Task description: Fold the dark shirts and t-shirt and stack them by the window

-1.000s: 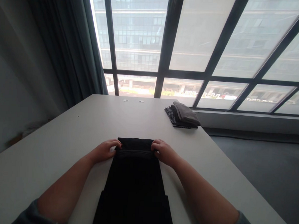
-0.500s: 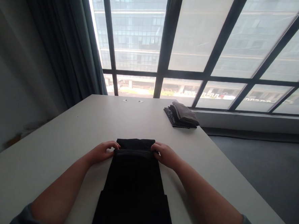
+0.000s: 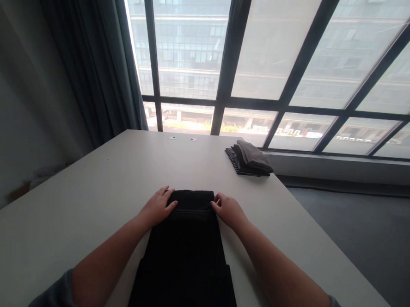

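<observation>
A long piece of folded black clothing [image 3: 187,254] lies down the middle of the white table, its lower end running out of view. Its far end is turned over in a short flap [image 3: 193,200]; the garment's kind cannot be made out. My left hand [image 3: 157,207] rests on the far left corner, fingers stretched out and thumb apart on the cloth. At the far right corner, my right hand [image 3: 229,212] has its fingers curled in, with thumb and fingertips at the cloth's edge.
A small stack of folded clothes [image 3: 251,158], grey on top and dark striped below, sits near the table's right edge. Two round cable holes [image 3: 193,139] are at the back of the white table [image 3: 94,202]. Beyond are a large window and a dark curtain [image 3: 92,63].
My left hand has let go of the left edge and moved inward and away from me, onto the far corner. My right hand has shifted slightly along the right edge.
</observation>
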Demonstrator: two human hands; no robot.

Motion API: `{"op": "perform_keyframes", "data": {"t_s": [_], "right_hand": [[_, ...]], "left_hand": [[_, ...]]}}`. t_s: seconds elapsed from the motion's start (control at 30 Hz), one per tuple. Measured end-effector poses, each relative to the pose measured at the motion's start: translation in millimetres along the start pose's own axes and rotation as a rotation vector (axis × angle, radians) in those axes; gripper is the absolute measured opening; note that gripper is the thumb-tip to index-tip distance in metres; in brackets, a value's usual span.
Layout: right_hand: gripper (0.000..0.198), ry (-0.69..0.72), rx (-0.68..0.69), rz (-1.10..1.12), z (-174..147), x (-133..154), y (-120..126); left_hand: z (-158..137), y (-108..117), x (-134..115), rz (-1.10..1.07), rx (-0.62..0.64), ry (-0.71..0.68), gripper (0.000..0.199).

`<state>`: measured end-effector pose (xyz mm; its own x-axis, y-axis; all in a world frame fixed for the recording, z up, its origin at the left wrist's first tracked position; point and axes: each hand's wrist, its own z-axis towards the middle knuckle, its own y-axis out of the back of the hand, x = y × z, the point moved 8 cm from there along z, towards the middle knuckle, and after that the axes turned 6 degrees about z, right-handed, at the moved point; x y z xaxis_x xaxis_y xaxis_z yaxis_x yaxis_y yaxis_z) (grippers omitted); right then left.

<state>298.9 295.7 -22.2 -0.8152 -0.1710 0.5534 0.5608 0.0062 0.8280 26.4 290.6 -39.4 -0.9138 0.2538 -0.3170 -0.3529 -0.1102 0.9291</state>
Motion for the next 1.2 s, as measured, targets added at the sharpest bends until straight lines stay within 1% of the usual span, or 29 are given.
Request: {"op": "perform_keyframes", "data": {"t_s": [0.07,0.13,0.23,0.33,0.4,0.47,0.53,0.57,0.6,0.73,0.8,0.87,0.93,1.0,1.03,1.07,1.13,1.2], "right_hand": [[0.012,-0.036,0.032,0.004,0,-1,-4],[0.011,-0.051,0.055,0.005,-1,-2,-6],[0.008,-0.011,0.066,0.034,-2,-1,-6],[0.007,-0.001,0.037,0.131,-2,-2,-3],[0.007,-0.042,0.039,0.257,-1,-6,-4],[0.006,-0.111,0.071,0.426,-2,-11,-9],[0.005,-0.171,0.113,0.551,-4,-14,-16],[0.004,-0.18,0.132,0.55,-5,-14,-18],[0.004,-0.172,0.144,0.504,-6,-14,-20],[0.006,-0.067,0.118,0.227,-8,-7,-17],[0.007,-0.012,0.092,0.173,-10,-2,-14],[0.01,0.068,0.078,0.096,-12,5,-11],[0.013,0.147,0.055,0.023,-15,13,-7],[0.014,0.235,0.005,0.001,-21,22,-1],[0.021,0.293,-0.012,0.007,-25,27,1],[0.033,0.361,-0.013,0.017,-30,33,2],[0.054,0.484,0.056,0.037,-39,44,-3],[0.058,0.521,0.155,0.046,-44,49,-14]], "left_hand": [[-3,-15,-4,0.023,0.078,0.056,0.068],[-7,-19,-5,0.007,0.099,0.075,0.069],[-14,-12,-5,-0.06,0.106,0.064,0.066],[-21,-7,-4,-0.109,0.144,0.053,0.066],[-24,-4,-6,-0.116,0.153,0.064,0.068],[-27,-1,-9,-0.114,0.154,0.062,0.072],[-31,3,-15,-0.089,0.143,0.026,0.074],[-33,5,-18,-0.063,0.13,-0.008,0.071],[-35,7,-22,-0.033,0.116,-0.049,0.067],[-42,11,-28,0.027,0.084,-0.182,0.034],[-43,13,-28,0.027,0.069,-0.214,0.025],[-43,16,-28,0.014,0.041,-0.237,0.021],[-43,20,-29,-0.018,0.004,-0.252,0.023],[-44,23,-29,-0.041,-0.024,-0.258,0.029],[-44,22,-29,-0.044,-0.025,-0.26,0.031],[-44,20,-28,-0.041,-0.012,-0.264,0.034],[-45,12,-27,-0.02,0.045,-0.269,0.044],[-45,0,-24,0.01,0.119,-0.265,0.056]]}}
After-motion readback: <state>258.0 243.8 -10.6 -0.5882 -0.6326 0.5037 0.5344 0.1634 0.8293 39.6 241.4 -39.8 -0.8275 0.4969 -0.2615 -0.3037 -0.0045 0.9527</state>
